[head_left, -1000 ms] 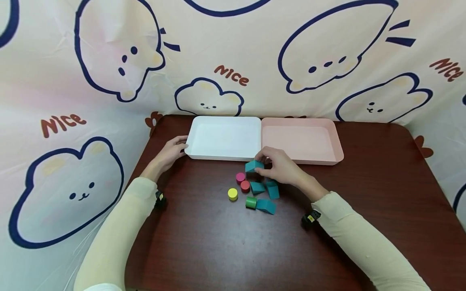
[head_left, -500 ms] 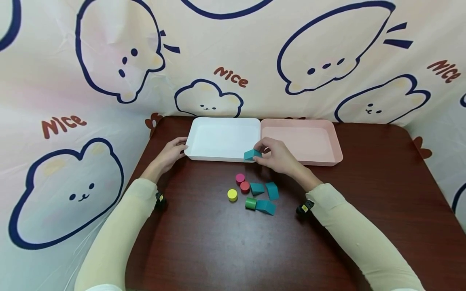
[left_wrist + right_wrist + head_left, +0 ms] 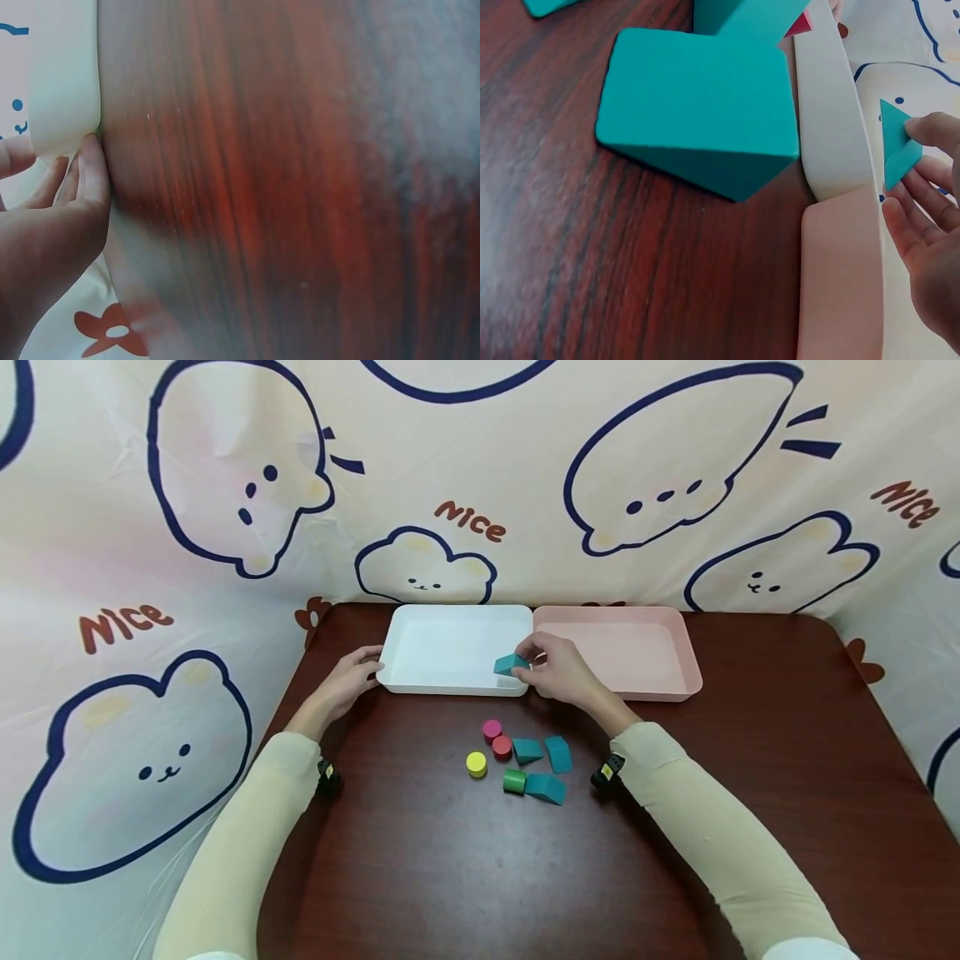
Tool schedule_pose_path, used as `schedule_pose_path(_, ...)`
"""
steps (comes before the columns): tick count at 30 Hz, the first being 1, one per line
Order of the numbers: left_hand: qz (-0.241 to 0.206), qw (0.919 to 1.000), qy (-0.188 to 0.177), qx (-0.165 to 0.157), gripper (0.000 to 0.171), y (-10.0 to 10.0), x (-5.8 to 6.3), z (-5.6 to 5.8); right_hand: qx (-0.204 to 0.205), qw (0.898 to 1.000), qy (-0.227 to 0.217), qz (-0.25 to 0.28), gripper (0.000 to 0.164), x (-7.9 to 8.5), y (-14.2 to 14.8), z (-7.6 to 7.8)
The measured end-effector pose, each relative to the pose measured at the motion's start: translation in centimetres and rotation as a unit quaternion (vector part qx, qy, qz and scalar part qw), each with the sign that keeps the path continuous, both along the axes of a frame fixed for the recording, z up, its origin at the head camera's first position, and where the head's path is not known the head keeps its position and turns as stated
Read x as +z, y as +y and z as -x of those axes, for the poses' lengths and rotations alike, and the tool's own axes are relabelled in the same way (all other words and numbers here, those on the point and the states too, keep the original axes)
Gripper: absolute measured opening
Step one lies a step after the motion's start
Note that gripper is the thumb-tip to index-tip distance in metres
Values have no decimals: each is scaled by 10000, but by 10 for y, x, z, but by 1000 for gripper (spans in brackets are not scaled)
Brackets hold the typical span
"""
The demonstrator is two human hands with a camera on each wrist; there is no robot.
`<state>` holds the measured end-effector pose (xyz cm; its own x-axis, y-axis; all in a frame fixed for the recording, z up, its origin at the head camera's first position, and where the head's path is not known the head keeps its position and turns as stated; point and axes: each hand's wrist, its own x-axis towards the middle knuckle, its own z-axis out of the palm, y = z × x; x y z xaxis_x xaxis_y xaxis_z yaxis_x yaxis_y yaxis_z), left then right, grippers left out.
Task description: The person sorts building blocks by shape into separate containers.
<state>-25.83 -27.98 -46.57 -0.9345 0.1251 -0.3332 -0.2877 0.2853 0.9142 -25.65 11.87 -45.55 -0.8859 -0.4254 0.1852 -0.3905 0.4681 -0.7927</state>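
Note:
My right hand (image 3: 558, 670) pinches a teal wedge-shaped block (image 3: 510, 665) between thumb and fingers, over the front right part of the white tray (image 3: 457, 688). The right wrist view shows the block's (image 3: 900, 150) triangular side beside the thumb. At the white tray's left end, my left hand (image 3: 347, 683) rests fairly straight fingertips against the outer wall. Up close, in the left wrist view, those fingers (image 3: 91, 169) touch the tray (image 3: 66, 71) by its corner. On the table in front lie three more teal wedges, one of them this wedge (image 3: 557, 754).
A pink tray (image 3: 667, 695) adjoins the white one on the right. Near the teal wedges lie a green cylinder (image 3: 514, 781), a yellow cylinder (image 3: 476, 765), a red cylinder (image 3: 502, 747) and a magenta cylinder (image 3: 492, 731). A patterned cloth (image 3: 450, 443) hangs behind the brown table (image 3: 465, 877).
My right hand has carried the teal wedge up and away from the pile, past the white tray's front rim. The left hand stays at the tray's left end.

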Motion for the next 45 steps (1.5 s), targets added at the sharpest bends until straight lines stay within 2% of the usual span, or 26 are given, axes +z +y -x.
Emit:
schedule_pose_path(8,84,9999,-30,50,58,-1,0,0,-285,9991,-299,102,27,-3,-7,11)
schedule_pose_path(15,109,9999,5,12,57,1,0,1,-401,9979,-488,111,28,-6,-6,11)
schedule_pose_path(25,138,9999,90,-25,57,1,0,2,-296,9981,-545,64,27,-5,-3,13)
schedule_pose_path(32,119,9999,44,-26,57,1,-1,0,-243,9970,-738,-16,30,-2,-2,12)
schedule_pose_path(45,10,10000,-34,-32,59,1,3,0,-258,9978,-592,-155,31,-6,-2,15)
